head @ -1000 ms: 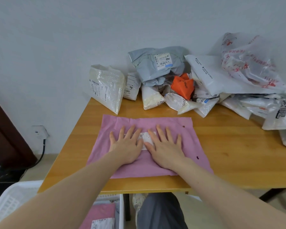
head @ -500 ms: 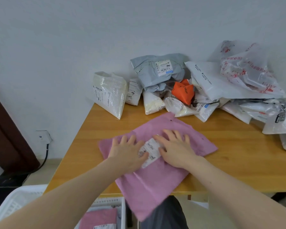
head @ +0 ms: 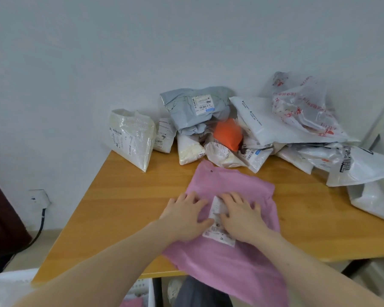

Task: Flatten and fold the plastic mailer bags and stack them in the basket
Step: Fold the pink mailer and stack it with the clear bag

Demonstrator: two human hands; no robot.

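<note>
Wooden table [head: 124, 209] against pale wall [head: 142, 52]; wall socket [head: 38, 197] with black cable [head: 40, 227] lower left.

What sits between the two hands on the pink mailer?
In the head view, the mailer's white shipping label lies between the left hand and right hand, on the pink mailer.

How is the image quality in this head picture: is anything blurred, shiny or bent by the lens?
Head view: soft, even light with faint shadows; motion blur softens the orange bag and the label on the pink mailer; glare glints on the clear bag; the wide lens slants the table edge.
</note>
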